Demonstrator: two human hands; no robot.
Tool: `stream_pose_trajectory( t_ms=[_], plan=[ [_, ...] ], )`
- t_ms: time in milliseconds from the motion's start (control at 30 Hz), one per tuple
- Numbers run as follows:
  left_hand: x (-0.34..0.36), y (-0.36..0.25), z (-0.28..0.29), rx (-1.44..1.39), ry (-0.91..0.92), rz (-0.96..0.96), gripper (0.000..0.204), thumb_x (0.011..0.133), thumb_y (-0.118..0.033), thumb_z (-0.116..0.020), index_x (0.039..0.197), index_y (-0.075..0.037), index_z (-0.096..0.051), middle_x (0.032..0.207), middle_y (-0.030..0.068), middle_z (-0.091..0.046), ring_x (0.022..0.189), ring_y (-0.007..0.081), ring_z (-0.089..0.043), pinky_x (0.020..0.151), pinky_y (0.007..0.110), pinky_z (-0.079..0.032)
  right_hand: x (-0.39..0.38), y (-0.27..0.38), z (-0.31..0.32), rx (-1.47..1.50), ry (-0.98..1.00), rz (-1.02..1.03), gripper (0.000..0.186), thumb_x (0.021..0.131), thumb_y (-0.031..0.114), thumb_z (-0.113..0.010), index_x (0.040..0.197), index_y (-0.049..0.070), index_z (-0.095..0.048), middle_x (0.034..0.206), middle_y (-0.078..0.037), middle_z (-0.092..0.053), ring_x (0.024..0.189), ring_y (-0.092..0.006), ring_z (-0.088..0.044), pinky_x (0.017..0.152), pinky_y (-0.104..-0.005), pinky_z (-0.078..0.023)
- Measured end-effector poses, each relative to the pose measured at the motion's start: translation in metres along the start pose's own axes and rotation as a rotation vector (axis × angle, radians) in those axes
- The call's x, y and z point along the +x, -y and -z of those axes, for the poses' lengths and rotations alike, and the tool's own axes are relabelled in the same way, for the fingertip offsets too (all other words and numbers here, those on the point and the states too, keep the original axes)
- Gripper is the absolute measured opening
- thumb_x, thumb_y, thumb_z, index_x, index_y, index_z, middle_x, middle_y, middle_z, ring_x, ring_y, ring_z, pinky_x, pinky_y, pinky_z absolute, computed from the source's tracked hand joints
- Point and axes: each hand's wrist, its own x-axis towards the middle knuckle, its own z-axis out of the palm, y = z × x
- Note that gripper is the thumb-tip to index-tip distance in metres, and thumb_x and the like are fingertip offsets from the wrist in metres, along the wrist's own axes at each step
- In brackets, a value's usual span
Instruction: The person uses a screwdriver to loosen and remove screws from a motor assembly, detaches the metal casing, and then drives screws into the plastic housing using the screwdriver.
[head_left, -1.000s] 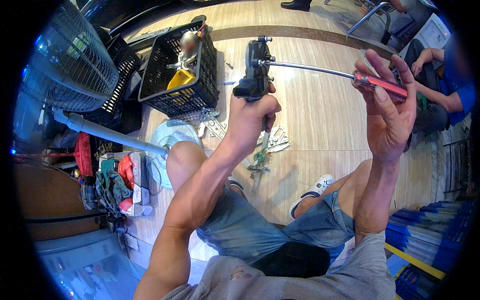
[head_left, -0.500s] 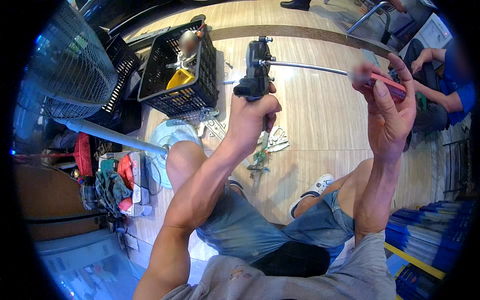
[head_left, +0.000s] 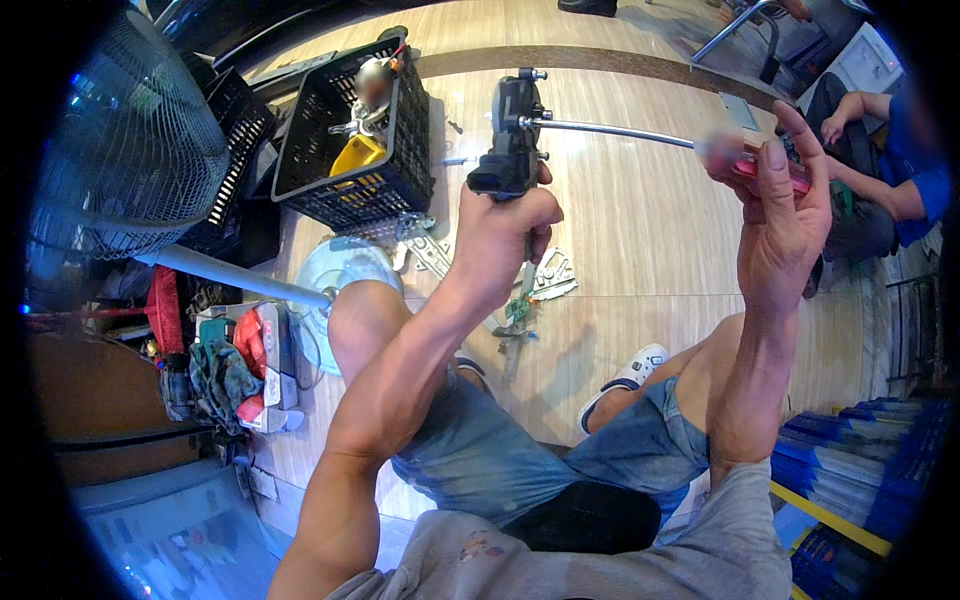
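My left hand point(head_left: 500, 235) is closed round the lower end of a black motor-like part point(head_left: 510, 140) with small metal studs along its right side. It holds this part upright above the floor. From the right, my right hand point(head_left: 785, 215) grips the reddish handle of a screwdriver point(head_left: 620, 131), its index finger raised. The long metal shaft runs nearly level, and its tip meets a stud on the black part's right side. A blurred patch covers some of the right fingers. Below my left hand, metal bracket pieces point(head_left: 552, 276) lie on the floor.
A black plastic crate point(head_left: 408, 130) with a yellow item stands at the upper left. Beside it is a pedestal fan point(head_left: 130, 140) with a round base. A person in blue point(head_left: 905, 190) sits at the right. Blue packages point(head_left: 860, 450) are stacked at the lower right.
My right fingers have shifted on the screwdriver handle, and the handle has turned slightly. The shaft stays against the stud. My left hand keeps its hold on the black part, almost still.
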Motion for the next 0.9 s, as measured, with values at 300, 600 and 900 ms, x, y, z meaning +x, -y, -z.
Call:
stream_pose_trajectory(
  t_ms=[300,600,900],
  plan=[
    [0.001,0.002,-0.001,-0.025,0.002,0.012,0.028,0.072,-0.002,-0.057,0.099,0.002,-0.053,0.063,0.0057,-0.053,0.044,0.0125,-0.046,0.041,0.025,-0.037,0.002,0.000,0.004,0.194,0.071,0.146,0.049,0.097,0.016,-0.058,0.138,0.001,-0.035,0.118,-0.025,-0.062,0.103,-0.0285,-0.066,0.093,-0.0390,-0.054],
    [0.001,0.000,-0.003,-0.013,0.005,0.000,0.029,0.073,-0.002,-0.057,0.101,0.002,-0.052,0.063,0.0063,-0.053,0.044,0.0123,-0.047,0.040,0.025,-0.037,0.001,0.006,-0.014,0.293,-0.064,0.130,0.048,0.097,0.016,-0.058,0.137,-0.001,-0.037,0.111,-0.024,-0.065,0.101,-0.0284,-0.067,0.091,-0.0398,-0.054],
    [0.000,0.000,-0.001,-0.017,0.008,0.012,0.029,0.072,-0.002,-0.057,0.100,0.002,-0.053,0.063,0.0058,-0.053,0.043,0.0120,-0.046,0.040,0.024,-0.036,-0.001,0.000,0.005,0.012,0.011,-0.034,0.051,0.095,0.014,-0.059,0.138,-0.001,-0.035,0.120,-0.026,-0.060,0.111,-0.0314,-0.063,0.093,-0.0415,-0.053]
  ],
)
